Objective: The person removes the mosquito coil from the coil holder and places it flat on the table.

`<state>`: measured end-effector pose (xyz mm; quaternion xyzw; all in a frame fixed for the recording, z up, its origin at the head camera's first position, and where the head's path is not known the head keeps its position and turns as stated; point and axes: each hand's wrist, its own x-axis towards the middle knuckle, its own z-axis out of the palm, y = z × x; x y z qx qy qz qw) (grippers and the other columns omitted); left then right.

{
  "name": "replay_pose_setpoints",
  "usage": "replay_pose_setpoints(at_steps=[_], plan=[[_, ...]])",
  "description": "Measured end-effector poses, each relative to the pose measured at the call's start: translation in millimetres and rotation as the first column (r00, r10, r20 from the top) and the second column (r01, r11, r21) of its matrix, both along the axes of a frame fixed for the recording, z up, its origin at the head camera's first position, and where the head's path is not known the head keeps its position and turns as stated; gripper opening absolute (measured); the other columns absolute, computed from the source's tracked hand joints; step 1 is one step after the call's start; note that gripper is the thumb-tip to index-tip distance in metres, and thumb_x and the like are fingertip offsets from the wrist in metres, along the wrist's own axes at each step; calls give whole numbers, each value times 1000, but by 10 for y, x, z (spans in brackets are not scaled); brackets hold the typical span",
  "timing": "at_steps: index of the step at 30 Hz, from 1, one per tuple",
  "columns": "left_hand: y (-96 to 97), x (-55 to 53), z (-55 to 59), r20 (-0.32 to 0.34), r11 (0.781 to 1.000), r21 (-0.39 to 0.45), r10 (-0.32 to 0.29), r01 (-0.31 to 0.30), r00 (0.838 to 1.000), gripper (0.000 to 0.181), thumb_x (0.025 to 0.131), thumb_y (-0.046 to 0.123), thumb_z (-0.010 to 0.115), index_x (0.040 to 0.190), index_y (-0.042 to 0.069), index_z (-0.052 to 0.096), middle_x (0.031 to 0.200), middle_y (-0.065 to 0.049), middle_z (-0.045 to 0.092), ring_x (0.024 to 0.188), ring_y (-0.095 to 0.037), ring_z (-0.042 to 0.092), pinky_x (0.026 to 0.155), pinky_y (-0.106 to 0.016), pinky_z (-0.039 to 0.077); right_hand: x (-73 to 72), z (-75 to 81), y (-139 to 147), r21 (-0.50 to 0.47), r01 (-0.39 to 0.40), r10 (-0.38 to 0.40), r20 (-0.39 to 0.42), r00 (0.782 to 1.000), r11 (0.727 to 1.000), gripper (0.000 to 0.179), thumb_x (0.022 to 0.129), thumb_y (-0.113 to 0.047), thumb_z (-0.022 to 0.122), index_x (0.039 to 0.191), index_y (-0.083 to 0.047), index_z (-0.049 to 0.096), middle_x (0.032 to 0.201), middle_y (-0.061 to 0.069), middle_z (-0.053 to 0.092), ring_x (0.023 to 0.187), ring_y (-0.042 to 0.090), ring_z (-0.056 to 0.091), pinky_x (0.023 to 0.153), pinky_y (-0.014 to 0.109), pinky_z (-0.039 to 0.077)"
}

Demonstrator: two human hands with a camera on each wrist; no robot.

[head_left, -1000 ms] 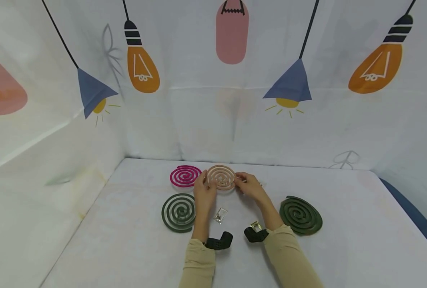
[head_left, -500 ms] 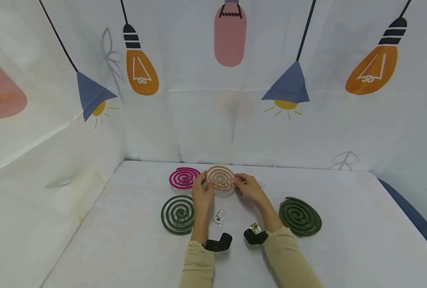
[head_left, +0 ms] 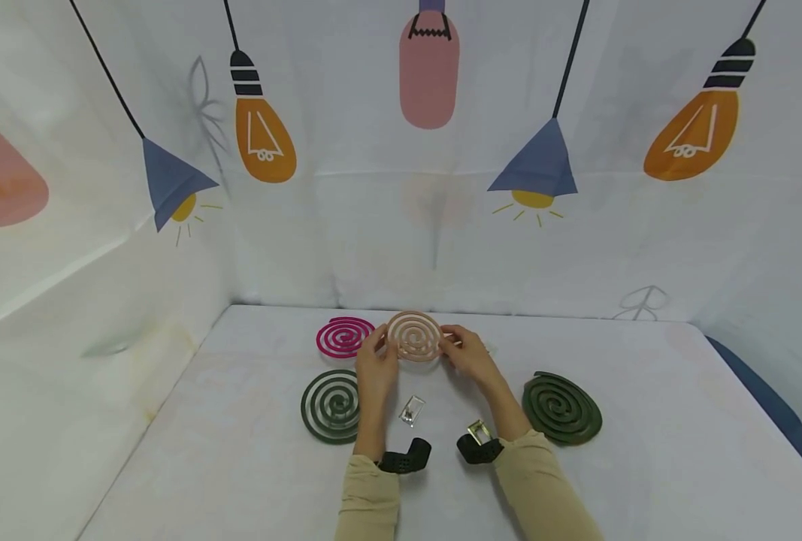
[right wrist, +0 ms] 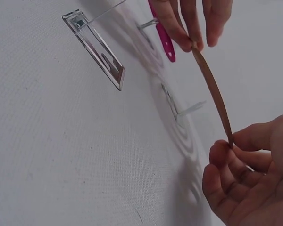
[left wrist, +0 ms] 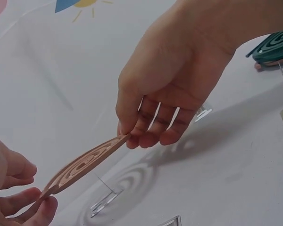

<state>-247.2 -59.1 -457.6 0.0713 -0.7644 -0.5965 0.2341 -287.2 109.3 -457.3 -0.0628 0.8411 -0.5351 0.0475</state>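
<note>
A tan mosquito coil (head_left: pixel 415 336) is held level above the white table by both hands. My left hand (head_left: pixel 376 368) pinches its left edge between thumb and fingers. The opposite edge is pinched by my right hand (head_left: pixel 471 357). Under the coil, a small metal coil stand (left wrist: pixel 105 202) with a thin upright prong rests on the table. In the right wrist view the coil (right wrist: pixel 212 89) shows edge-on, and the prong of the stand (right wrist: pixel 179 113) points toward it. A pink coil (head_left: pixel 343 337) lies raised just left of my left hand.
A green coil (head_left: pixel 330 406) lies beside my left wrist, and a stack of green coils (head_left: pixel 563 409) lies beyond my right forearm. Another metal stand (head_left: pixel 412 411) sits between the forearms; a gold-toned stand (head_left: pixel 479 431) is by the right wrist camera. A printed cloth wall (head_left: pixel 373 225) closes the back.
Both hands keep their pinch on the tan coil and have hardly moved. The whole head view has shifted slightly down and left.
</note>
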Motion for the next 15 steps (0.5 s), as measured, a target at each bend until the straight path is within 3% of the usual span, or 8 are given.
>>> replay_pose_setpoints(at_steps=[10,15], plan=[[-36,7,11,77,1000,-5,-20,21,997,33,85,3,59,118,0,64,119,-17,65,102,-33,66,86,-42,53,106,48,19,-83,43,-44,-9,999,996,37,91,-6,53,127,2,52,101,22,63,79,25,63,62,24,49],[-44,9,1,81,999,0,-33,34,996,34,85,2,59,118,0,63,118,-17,65,98,-33,67,82,-42,54,142,49,36,-81,56,-56,4,998,995,36,91,-8,54,127,0,53,100,19,62,78,22,62,63,25,49]])
